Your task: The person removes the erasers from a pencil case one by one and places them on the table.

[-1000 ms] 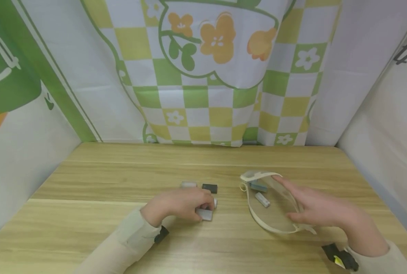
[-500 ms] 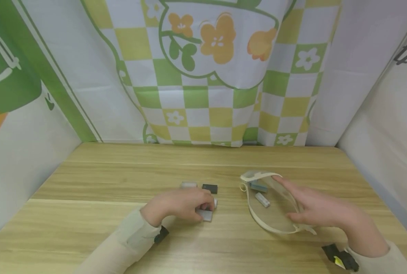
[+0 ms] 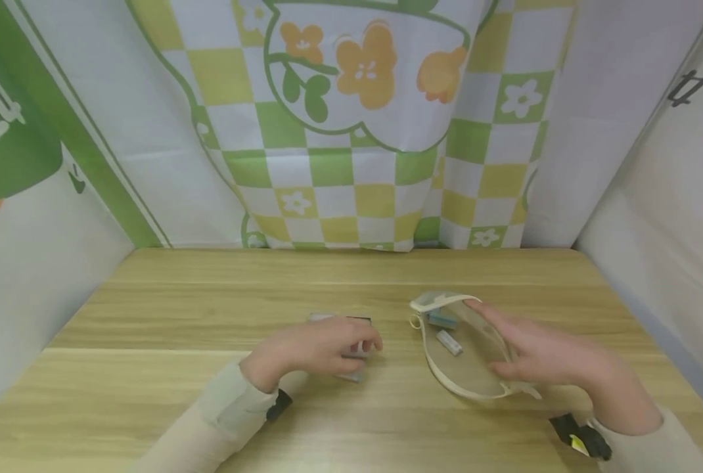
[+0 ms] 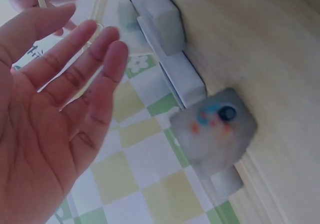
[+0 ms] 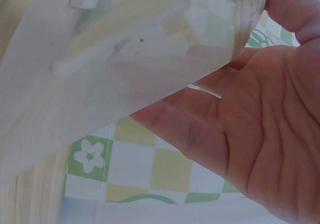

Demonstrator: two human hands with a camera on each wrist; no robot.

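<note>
My left hand point(image 3: 318, 348) hovers over several small blocks on the table, its fingers loosely bent; the left wrist view shows the palm holding nothing. Partly hidden beneath it are a pale block point(image 3: 320, 316) and a grey one point(image 3: 351, 378). Close up, white blocks point(image 4: 170, 31) lie near a grey piece point(image 4: 212, 134) with coloured spots and a dark round mark. My right hand point(image 3: 546, 345) holds a see-through pouch point(image 3: 476, 396) by its cream rim, thumb on one side and fingers behind the wall. A small white block point(image 3: 449, 343) and a blue piece point(image 3: 442, 320) lie inside.
The wooden table point(image 3: 180, 309) runs back to a checked floral curtain point(image 3: 351, 164). White cloth walls point(image 3: 671, 230) close in both sides. A ring point(image 3: 415, 321) hangs at the pouch's left corner.
My left hand has let go of the grey block; its fingers have straightened and lifted slightly. The right hand keeps its hold on the pouch. The head view has shifted a little.
</note>
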